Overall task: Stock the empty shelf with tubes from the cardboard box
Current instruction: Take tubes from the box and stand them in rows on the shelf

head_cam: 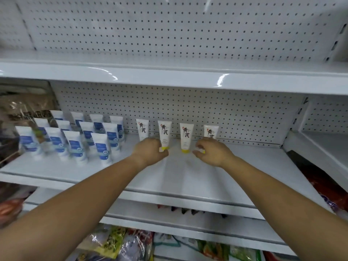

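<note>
Four cream tubes with black characters and yellow caps stand cap-down in a row at the back of the white middle shelf [188,178]. My left hand [150,152] is closed around the cap end of the second tube [165,132], and it hides the base of the first tube [142,129]. The third tube [186,136] stands free between my hands. My right hand [213,154] pinches the yellow cap of the fourth tube [211,131]. The cardboard box is out of view.
Several white-and-blue tubes [75,140] stand in rows on the left part of the same shelf. A brown bag [24,106] sits at the far left. The upper shelf [169,74] overhangs above. Snack packets [116,242] fill the shelf below.
</note>
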